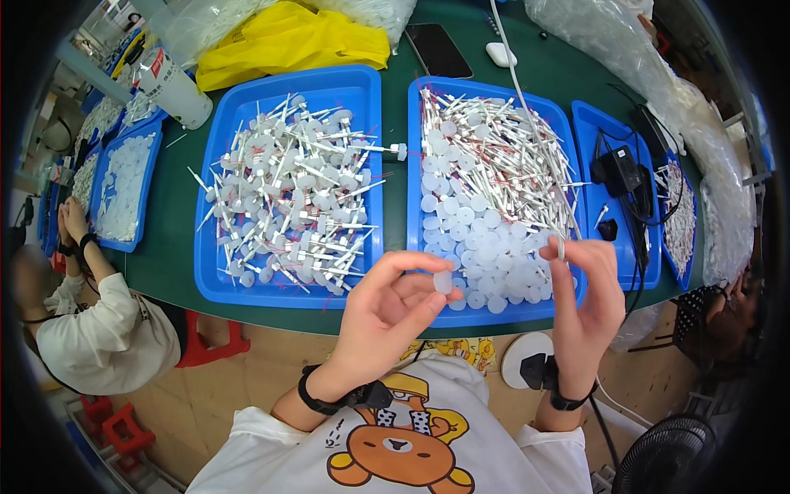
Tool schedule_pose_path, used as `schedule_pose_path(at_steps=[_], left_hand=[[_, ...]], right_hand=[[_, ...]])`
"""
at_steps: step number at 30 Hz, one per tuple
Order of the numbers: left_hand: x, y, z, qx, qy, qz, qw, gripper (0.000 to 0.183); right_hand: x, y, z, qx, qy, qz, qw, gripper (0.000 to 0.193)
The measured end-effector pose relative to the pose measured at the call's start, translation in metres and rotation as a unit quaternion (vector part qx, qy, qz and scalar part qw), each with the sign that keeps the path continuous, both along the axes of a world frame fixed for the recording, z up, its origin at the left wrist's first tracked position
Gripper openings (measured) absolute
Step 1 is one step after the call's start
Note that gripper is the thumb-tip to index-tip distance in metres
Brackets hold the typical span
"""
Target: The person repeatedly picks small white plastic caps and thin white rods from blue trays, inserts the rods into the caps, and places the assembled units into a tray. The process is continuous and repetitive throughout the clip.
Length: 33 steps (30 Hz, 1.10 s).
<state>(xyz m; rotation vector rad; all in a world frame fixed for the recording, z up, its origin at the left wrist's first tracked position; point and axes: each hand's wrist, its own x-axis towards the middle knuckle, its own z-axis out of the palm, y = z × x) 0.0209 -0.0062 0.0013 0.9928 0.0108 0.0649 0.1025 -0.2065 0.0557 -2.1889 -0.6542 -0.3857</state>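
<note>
My left hand (393,303) pinches a cap (443,282), right hand (586,288) a slim piece (561,248); capped sticks (296,193) lie left, loose parts (485,243) remain right.

- You wear a loose white T-shirt (280,461), its short sleeves (561,461) white too.
- Your chest print (403,454) shows an orange-brown, black-outlined bear's head with yellow ears.
- Your left hand (387,309) and right hand (591,288) are bare.
- You have black wristbands (569,402), each bearing a small black angular piece (375,396).
</note>
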Motion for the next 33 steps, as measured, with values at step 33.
schedule_pose_path(at_steps=[33], left_hand=[[-0.007, -0.007, -0.006, -0.135, -0.043, -0.081, 0.987, 0.035]], right_hand=[[-0.034, 0.033, -0.030, 0.421, 0.159, 0.220, 0.865, 0.017]])
